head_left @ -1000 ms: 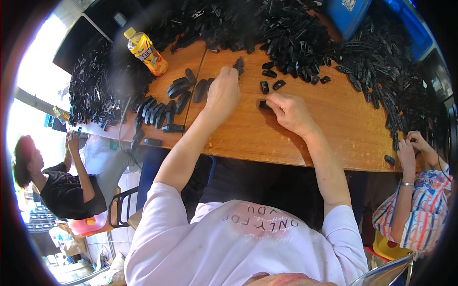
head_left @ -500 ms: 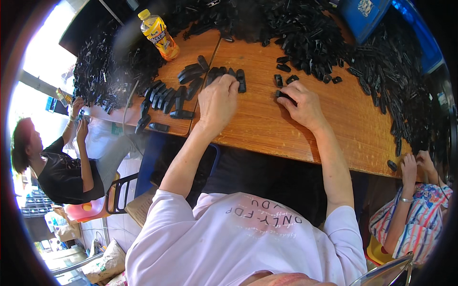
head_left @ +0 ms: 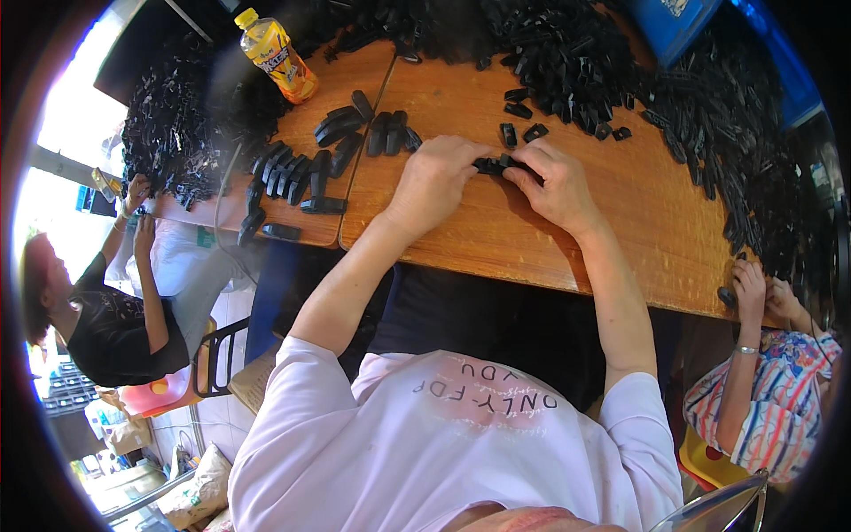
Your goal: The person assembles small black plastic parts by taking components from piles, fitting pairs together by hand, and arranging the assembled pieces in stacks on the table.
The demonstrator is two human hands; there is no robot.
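Note:
Both my hands meet over the wooden table (head_left: 443,235), fingertips pinched around small black plastic pieces (head_left: 489,166) held end to end. My left hand (head_left: 434,184) is closed on the left end, and its fingers hide part of it. With thumb and fingers, my right hand (head_left: 560,184) grips the right end. Whether the two parts are joined I cannot tell. Left of my left hand stands a short row of longer black plastic pieces (head_left: 385,135). A few small loose pieces (head_left: 508,135) lie just beyond my right hand.
Several black pieces (head_left: 288,175) line the table's left part, near a yellow-capped drink bottle (head_left: 280,58). Large heaps of black parts lie at the left (head_left: 173,124), back and right (head_left: 581,66). A blue bin (head_left: 669,27) stands behind. Co-workers sit at left (head_left: 115,324) and right (head_left: 762,399).
My left hand has left the row of black pieces and moved right to meet my right hand. A black piece now spans between both hands' fingertips. My right hand has shifted slightly.

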